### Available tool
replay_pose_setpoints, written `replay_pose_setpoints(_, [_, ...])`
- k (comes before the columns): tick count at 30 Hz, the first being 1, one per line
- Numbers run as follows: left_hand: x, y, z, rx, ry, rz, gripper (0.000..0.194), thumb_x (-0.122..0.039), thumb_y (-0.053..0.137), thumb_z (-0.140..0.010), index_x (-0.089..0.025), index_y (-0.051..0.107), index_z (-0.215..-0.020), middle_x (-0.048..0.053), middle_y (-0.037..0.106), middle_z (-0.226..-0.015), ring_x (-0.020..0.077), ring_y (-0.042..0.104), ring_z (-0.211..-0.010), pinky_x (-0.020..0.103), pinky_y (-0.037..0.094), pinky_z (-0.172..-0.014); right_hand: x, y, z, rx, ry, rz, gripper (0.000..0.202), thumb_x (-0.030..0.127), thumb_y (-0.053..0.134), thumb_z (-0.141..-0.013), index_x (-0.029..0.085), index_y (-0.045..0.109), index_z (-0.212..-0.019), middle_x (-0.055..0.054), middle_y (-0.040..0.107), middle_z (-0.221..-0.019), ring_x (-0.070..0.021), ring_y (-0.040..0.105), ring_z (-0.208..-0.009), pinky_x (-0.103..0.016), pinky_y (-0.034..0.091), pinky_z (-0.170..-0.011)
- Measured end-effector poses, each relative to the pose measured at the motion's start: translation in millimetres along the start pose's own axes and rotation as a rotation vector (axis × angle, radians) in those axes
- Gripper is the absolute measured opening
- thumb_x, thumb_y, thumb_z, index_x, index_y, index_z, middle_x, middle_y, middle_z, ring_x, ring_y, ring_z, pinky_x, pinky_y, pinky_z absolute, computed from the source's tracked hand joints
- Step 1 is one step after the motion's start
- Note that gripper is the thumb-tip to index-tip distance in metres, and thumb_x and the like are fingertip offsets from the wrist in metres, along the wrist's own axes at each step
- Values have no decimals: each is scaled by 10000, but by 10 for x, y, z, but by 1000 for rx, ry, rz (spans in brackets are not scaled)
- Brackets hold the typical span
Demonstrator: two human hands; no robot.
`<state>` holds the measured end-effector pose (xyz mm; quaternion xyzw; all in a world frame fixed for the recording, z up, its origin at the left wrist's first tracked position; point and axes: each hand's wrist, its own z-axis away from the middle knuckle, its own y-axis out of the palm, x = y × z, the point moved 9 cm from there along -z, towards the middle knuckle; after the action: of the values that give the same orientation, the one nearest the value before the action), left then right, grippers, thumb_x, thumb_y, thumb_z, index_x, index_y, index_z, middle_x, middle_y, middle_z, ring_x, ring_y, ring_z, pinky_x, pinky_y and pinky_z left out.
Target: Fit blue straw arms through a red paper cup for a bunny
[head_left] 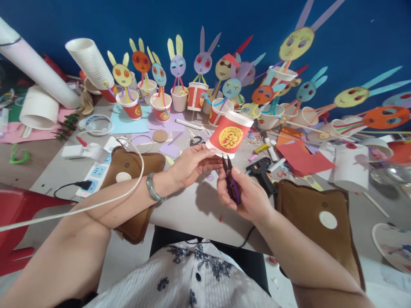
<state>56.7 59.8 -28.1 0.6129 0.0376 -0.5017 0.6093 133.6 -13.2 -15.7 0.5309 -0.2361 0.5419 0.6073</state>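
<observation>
My left hand [195,164] holds a red and white paper cup [230,134] with a gold emblem, its fingers at the cup's lower rim. The cup is tilted above the table. Closed around the purple handles of small dark snips [231,182] is my right hand [243,192]. The snips' two pointed blades are slightly apart and lie just below the cup's lower edge. A green bangle circles my left wrist.
Rabbit-faced paper figures in cups [130,105] line the back. A black glue gun [261,173] and red paper [305,157] lie right of my hands. Brown cushions [316,231] flank them. A white cable [128,192] crosses my left forearm, near a power strip [98,171].
</observation>
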Motion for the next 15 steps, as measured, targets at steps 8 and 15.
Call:
replay_pose_setpoints(8, [21,-15,-2,13,1,-21,199,-221,804,-798,-111,697,-925,73,781,-869,159,751,-831,300,581,-865,-10,-11,-4,-16,26,-64,410,629,569,-932,230,508,-862,69,569,-494,-68,287,-306,-222,273,-374])
replay_pose_setpoints(15, [27,44,19,36,-6,-4,198,-209,798,-790,-108,712,-937,75,785,-882,158,746,-834,294,576,-860,9,25,0,-2,13,-125,413,625,594,-926,226,512,-858,77,561,-483,-59,262,-291,-213,248,-357])
